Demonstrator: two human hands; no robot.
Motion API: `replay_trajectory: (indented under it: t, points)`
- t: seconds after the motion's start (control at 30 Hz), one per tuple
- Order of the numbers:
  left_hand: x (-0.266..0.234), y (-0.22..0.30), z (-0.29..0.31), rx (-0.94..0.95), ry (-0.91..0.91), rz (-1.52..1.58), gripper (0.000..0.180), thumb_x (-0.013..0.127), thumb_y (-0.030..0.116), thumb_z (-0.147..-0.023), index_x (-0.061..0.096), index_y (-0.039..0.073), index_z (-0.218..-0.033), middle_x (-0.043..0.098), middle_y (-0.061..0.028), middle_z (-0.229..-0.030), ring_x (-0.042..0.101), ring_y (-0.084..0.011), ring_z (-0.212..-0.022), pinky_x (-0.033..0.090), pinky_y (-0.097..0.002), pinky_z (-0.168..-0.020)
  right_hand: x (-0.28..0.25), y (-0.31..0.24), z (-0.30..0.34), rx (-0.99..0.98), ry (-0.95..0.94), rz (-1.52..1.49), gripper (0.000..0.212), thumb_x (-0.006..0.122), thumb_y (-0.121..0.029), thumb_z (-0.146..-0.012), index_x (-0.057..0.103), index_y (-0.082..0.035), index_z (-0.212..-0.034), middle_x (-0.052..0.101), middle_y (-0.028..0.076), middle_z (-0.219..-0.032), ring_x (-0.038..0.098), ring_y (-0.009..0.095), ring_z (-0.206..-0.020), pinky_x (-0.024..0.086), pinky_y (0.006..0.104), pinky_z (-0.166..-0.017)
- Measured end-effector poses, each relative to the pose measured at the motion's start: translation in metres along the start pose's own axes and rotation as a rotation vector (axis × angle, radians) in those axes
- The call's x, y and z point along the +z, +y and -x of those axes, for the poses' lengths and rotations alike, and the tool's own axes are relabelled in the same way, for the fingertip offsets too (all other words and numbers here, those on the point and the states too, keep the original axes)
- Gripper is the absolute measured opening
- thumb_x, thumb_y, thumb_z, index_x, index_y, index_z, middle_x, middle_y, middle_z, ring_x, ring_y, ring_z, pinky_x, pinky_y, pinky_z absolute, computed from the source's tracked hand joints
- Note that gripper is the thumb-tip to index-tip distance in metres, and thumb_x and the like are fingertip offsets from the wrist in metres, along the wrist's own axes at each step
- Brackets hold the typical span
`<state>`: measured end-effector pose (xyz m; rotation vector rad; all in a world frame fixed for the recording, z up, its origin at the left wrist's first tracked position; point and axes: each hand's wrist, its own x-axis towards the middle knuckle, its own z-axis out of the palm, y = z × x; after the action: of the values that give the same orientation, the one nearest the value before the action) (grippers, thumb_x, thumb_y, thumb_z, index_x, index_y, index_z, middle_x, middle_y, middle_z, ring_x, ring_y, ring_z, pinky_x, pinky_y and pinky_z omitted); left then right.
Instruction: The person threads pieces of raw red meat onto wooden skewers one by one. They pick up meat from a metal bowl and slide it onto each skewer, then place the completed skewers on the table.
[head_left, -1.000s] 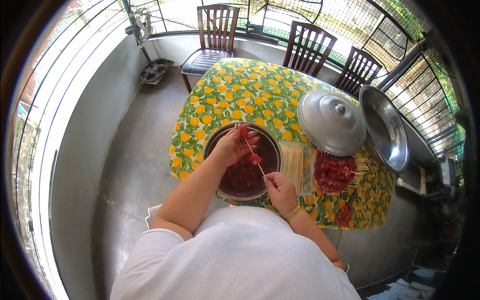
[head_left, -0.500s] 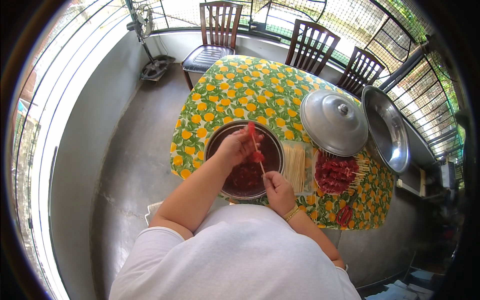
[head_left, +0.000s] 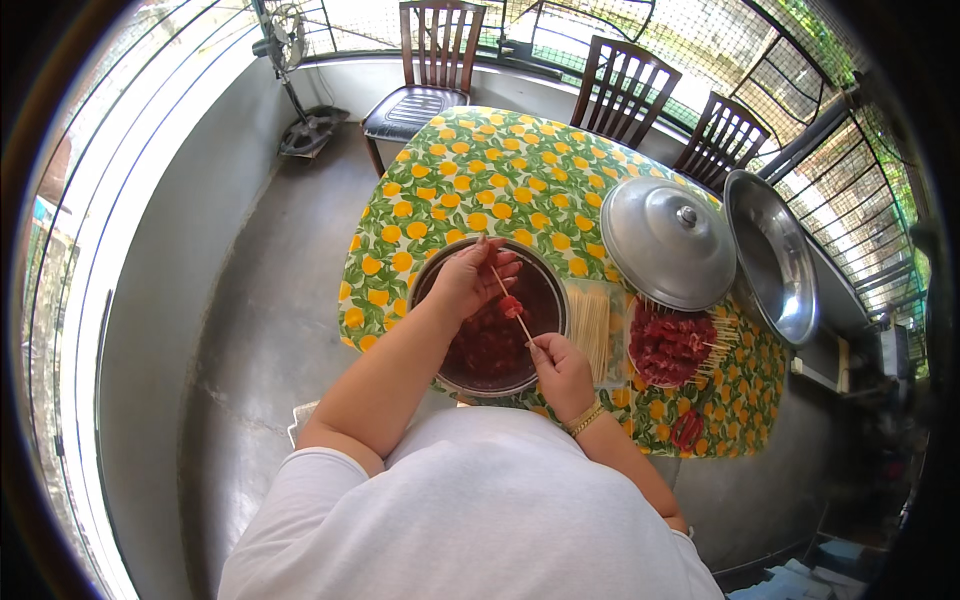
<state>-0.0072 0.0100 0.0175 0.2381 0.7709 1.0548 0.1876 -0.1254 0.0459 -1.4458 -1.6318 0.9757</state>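
Observation:
My right hand (head_left: 563,378) pinches the lower end of a thin bamboo skewer (head_left: 526,333), which slants up to the left. A lump of raw red meat (head_left: 511,306) is threaded around its middle. At the upper end, my left hand (head_left: 474,279) has its fingers curled around the skewer, palm partly up; the tip is hidden there. Both hands are over the near side of a round metal pot (head_left: 562,345) holding dark red meat pieces (head_left: 490,350). Right of the pot, a clear plastic tray holds bare skewers (head_left: 588,330). Beyond it lies a pile of meat-loaded skewers (head_left: 672,346).
A domed metal lid (head_left: 668,240) rests behind the loaded skewers, with a large metal basin (head_left: 772,255) tilted beside it. Red-handled scissors (head_left: 687,430) lie near the table's front edge. The tablecloth (head_left: 480,180) has a fruit pattern. Wooden chairs (head_left: 625,90) stand behind.
The upper red piece of meat no longer shows by my left fingers, which now sit at the skewer's upper end. The lump on the skewer is slightly higher; my right hand has barely moved.

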Motion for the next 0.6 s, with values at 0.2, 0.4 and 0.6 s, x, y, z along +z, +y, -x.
replay_trajectory:
  t: [0.2, 0.4, 0.6]
  points:
    - [0.002, -0.007, -0.006, 0.066, 0.021, 0.004, 0.024, 0.053, 0.027, -0.103, 0.059, 0.006, -0.110, 0.069, -0.0081, -0.094, 0.071, -0.0266, -0.095, 0.057, -0.0412, -0.080, 0.005, -0.006, 0.002, -0.042, 0.014, 0.094, 0.013, 0.062, -0.016, -0.095, 0.065, -0.004, -0.097, 0.065, 0.016, -0.078, 0.064, 0.033, -0.069, 0.050, 0.0396, -0.062]
    - [0.002, -0.013, -0.003, 0.020, -0.008, -0.009, 0.022, 0.054, 0.027, -0.103, 0.060, 0.006, -0.107, 0.069, -0.0085, -0.093, 0.071, -0.0256, -0.095, 0.057, -0.0383, -0.077, 0.010, -0.009, 0.002, -0.073, 0.042, 0.131, 0.013, 0.061, -0.016, -0.095, 0.064, -0.004, -0.098, 0.066, 0.017, -0.081, 0.065, 0.036, -0.074, 0.050, 0.0420, -0.064]
    - [0.019, -0.031, 0.016, -0.044, 0.080, -0.119, 0.022, 0.054, 0.027, -0.103, 0.060, 0.007, -0.106, 0.070, -0.0116, -0.098, 0.070, -0.0247, -0.095, 0.059, -0.0383, -0.074, 0.010, -0.009, -0.011, -0.089, 0.088, 0.142, 0.013, 0.061, -0.014, -0.095, 0.064, -0.003, -0.099, 0.066, 0.017, -0.081, 0.066, 0.031, -0.074, 0.050, 0.0386, -0.065]
